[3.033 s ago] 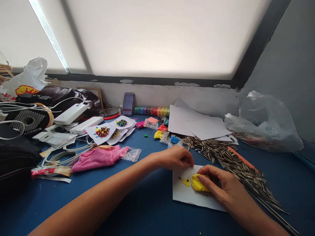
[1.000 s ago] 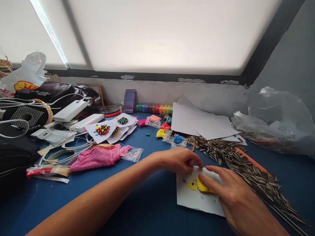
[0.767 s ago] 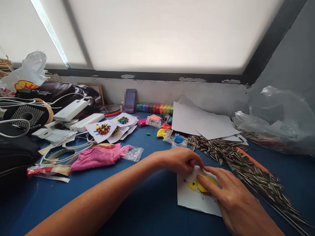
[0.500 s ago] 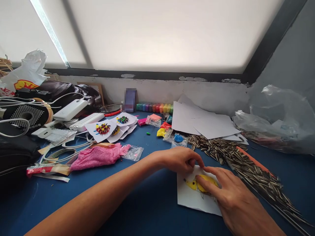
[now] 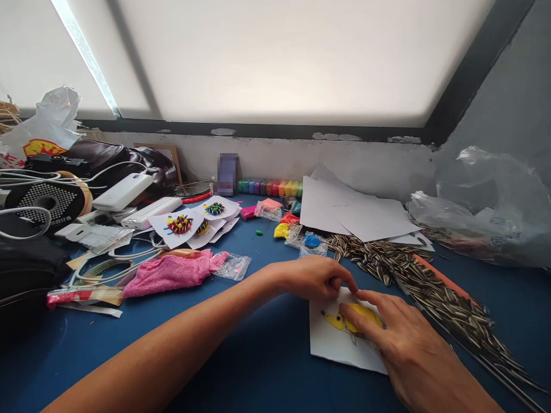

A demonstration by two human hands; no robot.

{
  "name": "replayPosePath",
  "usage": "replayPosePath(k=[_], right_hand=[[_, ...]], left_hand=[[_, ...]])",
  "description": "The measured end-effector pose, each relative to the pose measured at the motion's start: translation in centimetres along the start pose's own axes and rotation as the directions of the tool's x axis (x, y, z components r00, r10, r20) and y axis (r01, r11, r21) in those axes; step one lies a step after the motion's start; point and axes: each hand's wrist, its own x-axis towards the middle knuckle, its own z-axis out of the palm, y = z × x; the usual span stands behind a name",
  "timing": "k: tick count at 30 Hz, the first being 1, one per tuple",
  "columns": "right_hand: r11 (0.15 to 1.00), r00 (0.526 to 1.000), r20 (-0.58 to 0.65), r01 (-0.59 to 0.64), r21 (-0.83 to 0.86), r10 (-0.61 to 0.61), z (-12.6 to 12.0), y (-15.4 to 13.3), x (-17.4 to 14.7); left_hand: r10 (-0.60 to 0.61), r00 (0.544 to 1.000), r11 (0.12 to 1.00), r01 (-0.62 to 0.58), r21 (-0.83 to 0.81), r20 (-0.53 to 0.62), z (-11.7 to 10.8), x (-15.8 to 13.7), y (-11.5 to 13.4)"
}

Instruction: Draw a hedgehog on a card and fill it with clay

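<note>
Daylight glowed through a pale blind (image 5: 275,63) above a blue table (image 5: 258,361), where your two hands met over a small sheet of white paper (image 5: 329,344). On that sheet lay a flat animal figure in yellow clay (image 5: 368,312), its long axis running roughly left to right, snout toward the left and a dark eye showing on the head.

Your right hand (image 5: 398,330) was the nearer: it came in from the right, fingers spread and thumb laid across the body, covering part of it. Your left hand (image 5: 322,278) rested at the paper's far edge, fingers curled and index finger reaching right. The clay lay to the right of that hand and on your side of it. Both index fingertips were touching or nearly so; whether the curled left fingers pinched anything could not be told.

Beyond your right hand spread striped seeds (image 5: 447,310), with an orange strip (image 5: 445,281) among them. Past your left hand lay a blue lump (image 5: 312,240) in clear wrapping, white sheets (image 5: 348,215) further back, and, well apart to the left, decorated cards (image 5: 178,225) near a pink cloth (image 5: 172,274).
</note>
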Motion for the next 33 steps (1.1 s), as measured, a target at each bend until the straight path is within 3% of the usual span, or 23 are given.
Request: replayPosePath(k=[5,10,21,26,33], right_hand=[[0.999,0.998,-0.051,-0.044,-0.011,0.043,-0.5,0.0,-0.2],[0.997,0.997,-0.025,-0.077,0.020,0.077,-1.5,-0.1,0.1],[0.987,0.995,-0.055,0.076,-0.142,-0.085,-1.2,0.2,-1.9],[0.976,0.984,-0.138,0.084,-0.200,-0.113,-1.5,-0.8,-1.3],[0.984,0.987,-0.127,0.075,-0.163,-0.097,-1.2,-0.9,-1.3]], left_hand=[[0.003,1.000,1.000,-0.003,0.013,0.005,-0.1,-0.1,0.1],[0.001,1.000,1.000,-0.001,-0.001,0.010,-0.1,-0.1,0.1],[0.022,1.000,0.999,-0.021,-0.041,0.019,0.0,0.0,-0.2],[0.008,1.000,0.999,-0.007,-0.047,0.021,0.0,0.0,-0.2],[0.033,0.999,0.999,-0.032,-0.032,0.025,0.0,0.0,-0.2]])
